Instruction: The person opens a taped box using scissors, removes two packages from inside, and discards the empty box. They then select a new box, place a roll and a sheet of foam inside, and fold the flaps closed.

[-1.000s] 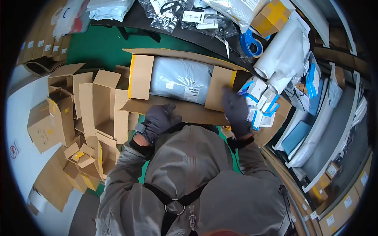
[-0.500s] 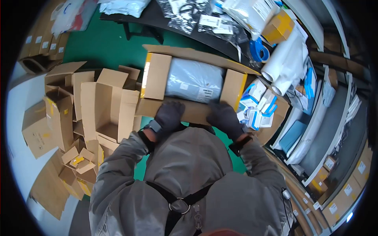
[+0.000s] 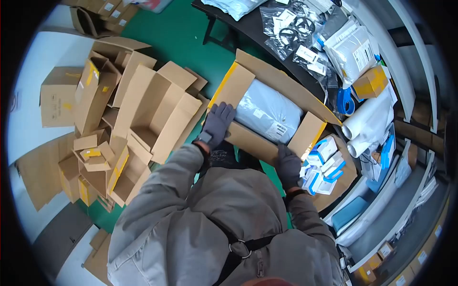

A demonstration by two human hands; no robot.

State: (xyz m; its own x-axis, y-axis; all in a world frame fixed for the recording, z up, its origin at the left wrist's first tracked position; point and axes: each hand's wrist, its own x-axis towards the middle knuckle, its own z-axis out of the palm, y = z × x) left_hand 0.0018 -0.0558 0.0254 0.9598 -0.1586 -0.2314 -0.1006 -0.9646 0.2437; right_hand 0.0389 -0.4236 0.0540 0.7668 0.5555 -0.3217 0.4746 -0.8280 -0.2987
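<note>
An open cardboard box [image 3: 260, 143] sits in front of my body, tilted in the view, its flaps folded outward. Inside lies a grey plastic-wrapped package [image 3: 268, 108] with white labels. My left hand [image 3: 218, 123], in a dark glove, lies on the box's near left corner with its fingers stretched over the flap. Along the near flap, toward its right end, my right hand [image 3: 289, 167], also gloved, has bent fingers closed on the cardboard edge. Its thumb side is partly hidden.
Several empty open cartons [image 3: 160, 107] stand at left. Right of the box, another carton holds small white-and-blue boxes [image 3: 325, 164]. A dark table [image 3: 248, 35] behind bears bagged cables, blue tape [image 3: 345, 101] and parcels. White rolls [image 3: 369, 126] and shelving stand at right.
The view has swung, so the cartons, box and table appear shifted right and turned clockwise. My left hand has moved from the near flap to the box's left corner. My right hand stays at the near flap.
</note>
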